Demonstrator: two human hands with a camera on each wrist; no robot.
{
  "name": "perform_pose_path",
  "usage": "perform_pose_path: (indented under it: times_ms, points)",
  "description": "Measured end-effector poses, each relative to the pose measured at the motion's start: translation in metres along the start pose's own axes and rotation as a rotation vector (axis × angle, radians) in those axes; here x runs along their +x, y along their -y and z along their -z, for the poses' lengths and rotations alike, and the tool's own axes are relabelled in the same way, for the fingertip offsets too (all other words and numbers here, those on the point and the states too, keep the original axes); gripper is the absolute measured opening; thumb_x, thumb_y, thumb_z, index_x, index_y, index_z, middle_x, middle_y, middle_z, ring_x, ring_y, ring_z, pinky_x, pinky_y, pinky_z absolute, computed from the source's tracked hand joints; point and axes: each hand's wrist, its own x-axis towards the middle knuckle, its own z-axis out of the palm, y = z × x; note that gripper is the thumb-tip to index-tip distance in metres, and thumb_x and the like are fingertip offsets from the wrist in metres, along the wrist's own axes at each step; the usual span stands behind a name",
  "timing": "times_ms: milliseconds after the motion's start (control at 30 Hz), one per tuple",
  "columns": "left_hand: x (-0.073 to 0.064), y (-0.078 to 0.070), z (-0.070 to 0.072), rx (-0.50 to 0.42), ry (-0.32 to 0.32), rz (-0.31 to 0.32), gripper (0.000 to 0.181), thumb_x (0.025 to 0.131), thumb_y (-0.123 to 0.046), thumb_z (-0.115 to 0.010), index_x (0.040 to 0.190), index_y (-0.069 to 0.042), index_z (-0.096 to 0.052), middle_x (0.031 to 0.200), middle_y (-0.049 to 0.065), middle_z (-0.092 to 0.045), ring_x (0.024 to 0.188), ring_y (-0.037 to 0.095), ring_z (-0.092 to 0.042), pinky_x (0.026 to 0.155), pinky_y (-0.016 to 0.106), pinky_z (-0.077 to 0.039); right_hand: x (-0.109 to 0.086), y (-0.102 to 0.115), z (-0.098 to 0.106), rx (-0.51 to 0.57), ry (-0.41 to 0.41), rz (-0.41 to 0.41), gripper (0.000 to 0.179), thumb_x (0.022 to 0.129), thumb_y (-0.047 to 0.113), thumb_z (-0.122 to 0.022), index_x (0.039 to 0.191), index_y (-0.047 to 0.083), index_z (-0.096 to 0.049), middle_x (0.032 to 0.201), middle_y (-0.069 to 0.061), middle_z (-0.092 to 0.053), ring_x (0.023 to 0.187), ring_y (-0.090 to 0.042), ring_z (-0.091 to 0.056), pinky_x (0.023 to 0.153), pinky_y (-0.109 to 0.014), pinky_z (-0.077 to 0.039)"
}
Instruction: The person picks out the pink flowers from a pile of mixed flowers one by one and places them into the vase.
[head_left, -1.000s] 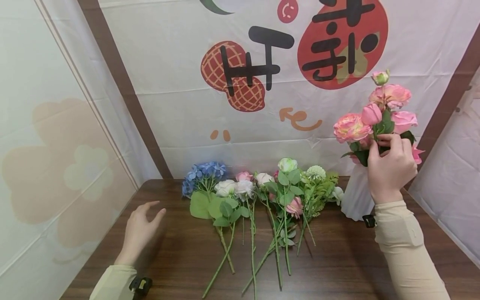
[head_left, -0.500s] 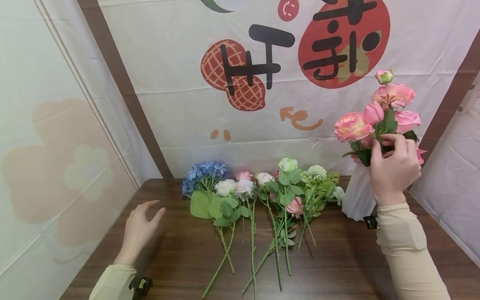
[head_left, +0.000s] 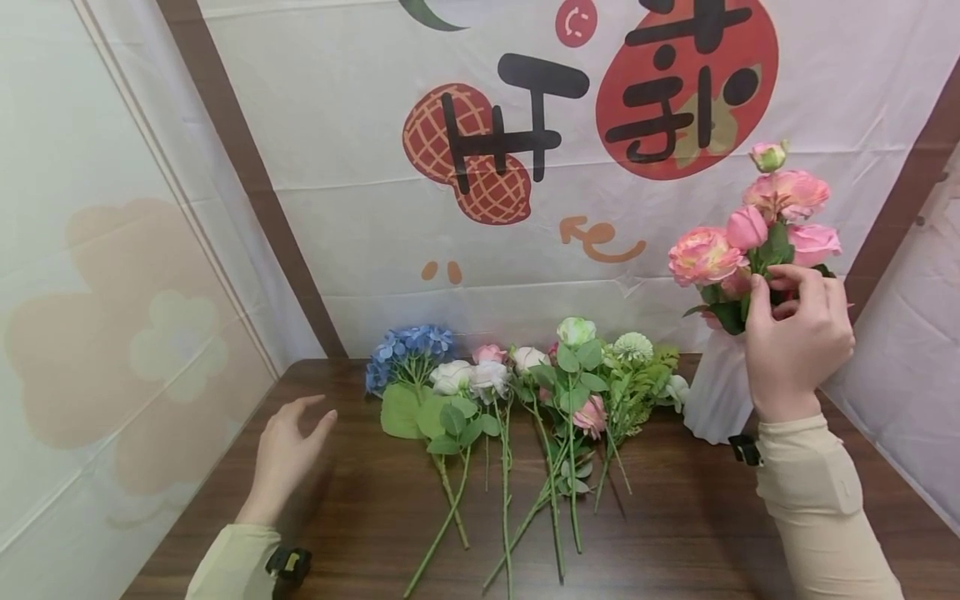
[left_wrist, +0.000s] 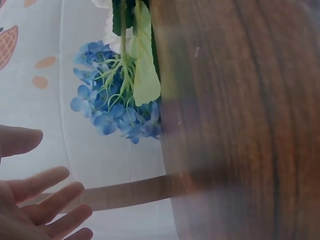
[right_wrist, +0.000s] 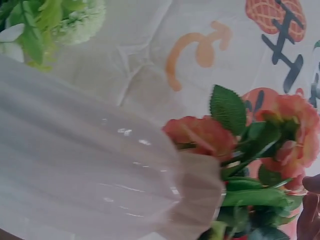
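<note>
My right hand [head_left: 802, 342] is at the upper right, close against the pink flowers [head_left: 708, 254] in a ribbed white vase [head_left: 716, 392]. Its fingers are bent, with a small gap between thumb and index beside the pink tulip bud [head_left: 747, 227]; no stem shows between them. In the right wrist view only its fingertips [right_wrist: 311, 185] show at the edge, by the petals. My left hand [head_left: 288, 454] hovers over the table's left side, fingers spread, holding nothing. The blue hydrangea [left_wrist: 117, 100] lies in front of it in the left wrist view.
Several cut flowers lie in a row on the brown wooden table [head_left: 360, 508], stems toward me: white roses [head_left: 452, 377], a green-white bloom [head_left: 576, 332], a pale pompom flower [head_left: 632, 346] and leafy greenery [head_left: 637, 387]. A printed cloth [head_left: 360, 250] hangs behind.
The vase flowers shifted slightly right with my right hand, then stayed while the hand moved a little further right and its thumb and index came away from the stem. My left hand barely moved.
</note>
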Motion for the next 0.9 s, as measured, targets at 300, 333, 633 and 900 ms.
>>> perform_pose_path:
  times_ms: [300,333,633,900]
  points:
    - [0.005,-0.009,0.000,-0.023,0.006,0.013,0.044,0.095,-0.031,-0.056,0.126,0.000,-0.056,0.129,0.029,-0.052,0.119,0.048,-0.044,0.095,0.062,-0.034,0.002,0.011,0.005,0.014,-0.016,0.011,0.029,0.085,0.036,-0.067,0.096,0.009,-0.072,0.086,-0.012,-0.065,0.063,0.004,-0.050,0.065,-0.002,-0.025]
    - [0.006,-0.010,-0.001,-0.026,0.009,0.015,0.044,0.095,-0.031,-0.056,0.126,0.000,-0.056,0.130,0.029,-0.051,0.119,0.048,-0.044,0.095,0.062,-0.034,0.002,0.013,0.005,0.018,-0.014,0.018,0.030,0.086,0.036,-0.067,0.096,0.009,-0.072,0.085,-0.012,-0.065,0.063,-0.004,-0.053,0.065,-0.003,-0.025]
    - [0.014,-0.014,-0.010,-0.045,0.015,0.000,0.043,0.094,-0.029,-0.057,0.127,-0.001,-0.056,0.130,0.028,-0.052,0.120,0.047,-0.045,0.097,0.061,-0.034,-0.002,0.019,0.005,0.059,0.025,0.057,0.032,0.087,0.036,-0.066,0.097,0.006,-0.072,0.082,-0.016,-0.064,0.066,-0.027,-0.059,0.062,-0.012,-0.027]
    - [0.020,-0.026,-0.019,-0.077,0.024,-0.011,0.043,0.094,-0.029,-0.056,0.127,-0.002,-0.056,0.130,0.027,-0.053,0.120,0.046,-0.045,0.098,0.059,-0.035,-0.015,0.025,0.000,0.092,0.046,0.058,0.028,0.087,0.033,-0.066,0.095,0.007,-0.073,0.083,-0.013,-0.067,0.063,-0.026,-0.058,0.060,-0.010,-0.027]
